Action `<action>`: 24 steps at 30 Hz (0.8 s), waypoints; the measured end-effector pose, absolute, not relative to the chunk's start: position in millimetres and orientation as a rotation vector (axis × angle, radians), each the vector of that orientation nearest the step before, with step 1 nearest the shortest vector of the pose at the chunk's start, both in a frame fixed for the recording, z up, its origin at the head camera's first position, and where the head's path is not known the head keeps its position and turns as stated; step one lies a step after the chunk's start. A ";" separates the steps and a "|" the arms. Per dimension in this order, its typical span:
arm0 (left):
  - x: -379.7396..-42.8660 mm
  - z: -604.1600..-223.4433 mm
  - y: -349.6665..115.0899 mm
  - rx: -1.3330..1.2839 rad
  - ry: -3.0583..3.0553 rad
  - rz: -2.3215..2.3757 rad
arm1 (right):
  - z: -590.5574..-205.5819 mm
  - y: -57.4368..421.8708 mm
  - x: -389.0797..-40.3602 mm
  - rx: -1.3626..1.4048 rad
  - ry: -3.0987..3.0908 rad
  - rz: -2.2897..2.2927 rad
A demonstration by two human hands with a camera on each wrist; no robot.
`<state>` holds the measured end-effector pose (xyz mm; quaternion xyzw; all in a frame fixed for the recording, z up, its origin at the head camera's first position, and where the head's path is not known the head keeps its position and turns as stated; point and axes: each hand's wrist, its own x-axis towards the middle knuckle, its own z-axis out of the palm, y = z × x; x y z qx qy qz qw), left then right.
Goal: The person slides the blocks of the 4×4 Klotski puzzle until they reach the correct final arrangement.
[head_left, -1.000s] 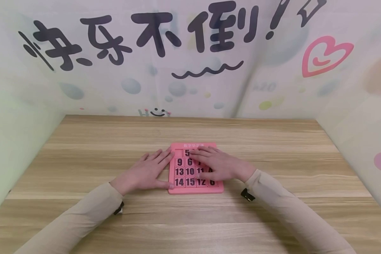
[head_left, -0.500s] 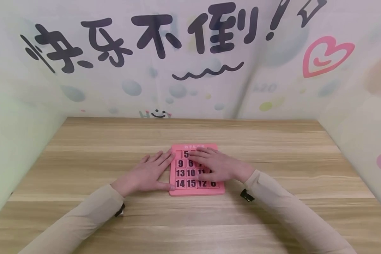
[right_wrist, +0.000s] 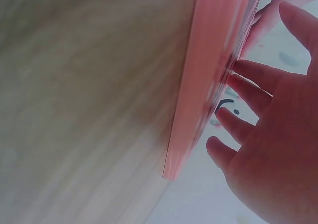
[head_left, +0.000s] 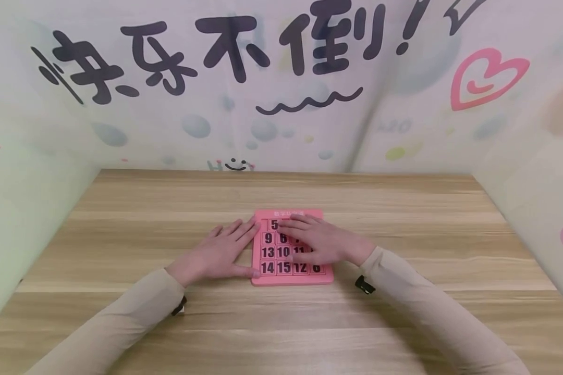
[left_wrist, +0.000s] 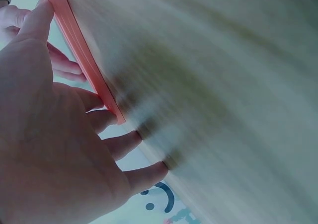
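Note:
A pink number sliding puzzle [head_left: 292, 282] lies flat on the wooden table. Its upper-left corner has a narrow gap beside the 5 tile [head_left: 274, 225]. My left hand [head_left: 220, 252] rests along the puzzle's left edge, thumb at the lower corner and fingers spread. In the left wrist view, some fingertips touch the pink side wall [left_wrist: 82, 50] and others the table. My right hand [head_left: 330, 240] reaches over the puzzle, its fingertips touching the top-row tiles. It hides the tiles right of the 5. The right wrist view shows these fingers [right_wrist: 248, 92] extended over the puzzle's face.
The wooden table [head_left: 281, 333] spreads out on all sides of the puzzle. A printed white backdrop [head_left: 281, 140] stands behind it, with pale walls left and right. A black wrist strap [head_left: 366, 285] shows at the right sleeve.
The 5 tile has slid slightly left, narrowing the corner gap, with the right fingertips beside it. The left hand keeps its place on the edge. The head view shifts a little.

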<state>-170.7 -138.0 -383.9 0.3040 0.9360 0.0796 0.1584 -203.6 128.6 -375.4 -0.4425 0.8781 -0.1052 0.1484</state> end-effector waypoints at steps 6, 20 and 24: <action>-170.8 -383.2 -136.9 0.867 2.672 0.230 | -377.2 125.7 -206.0 -1.275 2.524 -0.277; -171.9 -383.5 -137.1 0.867 2.669 0.225 | -375.7 114.7 -208.3 -1.265 2.524 -0.244; -171.7 -383.5 -136.9 0.864 2.669 0.222 | -375.4 114.1 -209.1 -1.260 2.520 -0.236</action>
